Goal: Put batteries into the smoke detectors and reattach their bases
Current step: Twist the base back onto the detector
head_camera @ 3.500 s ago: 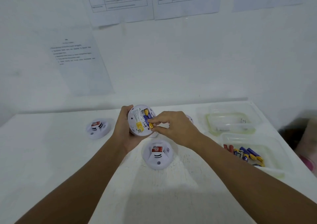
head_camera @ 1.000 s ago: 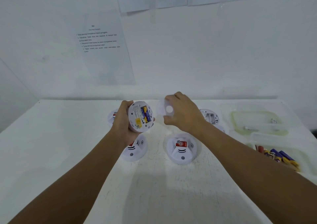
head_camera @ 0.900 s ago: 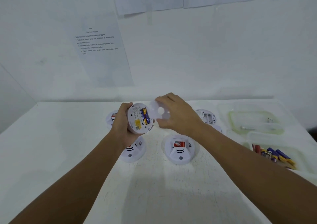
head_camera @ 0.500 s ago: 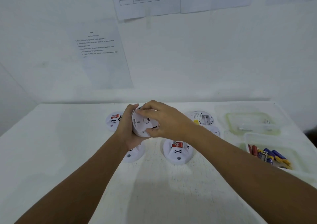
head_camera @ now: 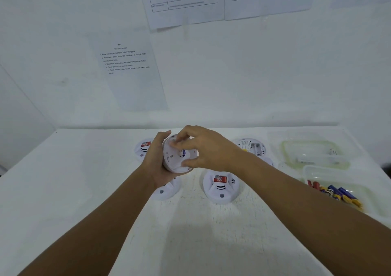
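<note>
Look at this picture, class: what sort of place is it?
Probably an assembly or training workstation: a white table, printed instruction sheets taped to the wall, several smoke detectors laid out, and a tub of batteries.

Both forearms are showing bare along their whole visible length, with no sleeve covering them. The left hand (head_camera: 155,163) and the right hand (head_camera: 208,148) are wearing no gloves. No ring, watch or band is showing on either wrist or on the fingers in view.
</note>
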A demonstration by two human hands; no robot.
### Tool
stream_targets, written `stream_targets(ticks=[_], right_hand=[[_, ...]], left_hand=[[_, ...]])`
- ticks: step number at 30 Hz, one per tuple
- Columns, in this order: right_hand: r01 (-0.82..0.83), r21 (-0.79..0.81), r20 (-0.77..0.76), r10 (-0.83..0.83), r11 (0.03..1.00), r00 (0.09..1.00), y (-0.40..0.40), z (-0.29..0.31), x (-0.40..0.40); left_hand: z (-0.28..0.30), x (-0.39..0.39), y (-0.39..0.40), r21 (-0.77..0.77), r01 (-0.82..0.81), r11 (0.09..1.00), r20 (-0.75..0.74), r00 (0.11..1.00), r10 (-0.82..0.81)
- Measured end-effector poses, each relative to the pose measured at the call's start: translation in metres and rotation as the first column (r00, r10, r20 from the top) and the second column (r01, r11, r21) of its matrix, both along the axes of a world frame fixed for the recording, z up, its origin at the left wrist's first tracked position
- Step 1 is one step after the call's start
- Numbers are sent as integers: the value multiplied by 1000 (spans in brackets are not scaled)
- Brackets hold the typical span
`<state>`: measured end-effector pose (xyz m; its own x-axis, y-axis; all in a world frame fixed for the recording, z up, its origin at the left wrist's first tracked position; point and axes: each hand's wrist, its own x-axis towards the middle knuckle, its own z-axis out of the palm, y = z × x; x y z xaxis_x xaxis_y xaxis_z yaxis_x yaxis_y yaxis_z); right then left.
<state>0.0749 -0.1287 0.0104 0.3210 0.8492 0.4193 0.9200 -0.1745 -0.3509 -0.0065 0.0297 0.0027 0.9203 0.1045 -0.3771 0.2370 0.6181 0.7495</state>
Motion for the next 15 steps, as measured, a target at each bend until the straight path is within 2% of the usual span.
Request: stream_targets(ticks=[9,15], right_hand=[[41,-3,3,-41,999,999,-3,7,-1],[14,-4,133,-13,1000,991,-4,8,-2]], left_hand=[[6,0,-2,42,-36,998,-52,998,39],[10,0,-6,85,-7,996,-30,1000,9]])
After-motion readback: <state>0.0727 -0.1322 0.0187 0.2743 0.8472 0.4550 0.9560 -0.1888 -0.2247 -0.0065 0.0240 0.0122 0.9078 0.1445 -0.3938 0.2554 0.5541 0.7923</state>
